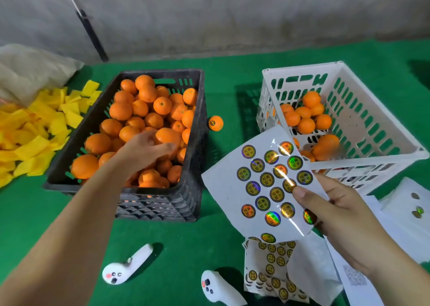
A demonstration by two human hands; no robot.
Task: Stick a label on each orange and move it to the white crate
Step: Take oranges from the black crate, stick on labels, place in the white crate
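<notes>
A black crate (186,196) left of centre is heaped with oranges. My left hand (146,149) reaches into it and curls round one orange (168,136) on top of the pile. My right hand (332,210) pinches a white sheet of round shiny labels (263,184), held up in front of the white crate (381,124). Several oranges lie in the white crate's bottom. One labelled orange (215,123) sits alone on the green cloth between the two crates.
Yellow paper scraps (35,128) pile up at the left beside a beige sack (30,70). More label sheets (274,268) and white papers (395,231) lie at the lower right. Two white controllers (126,268) (214,287) rest near the front edge.
</notes>
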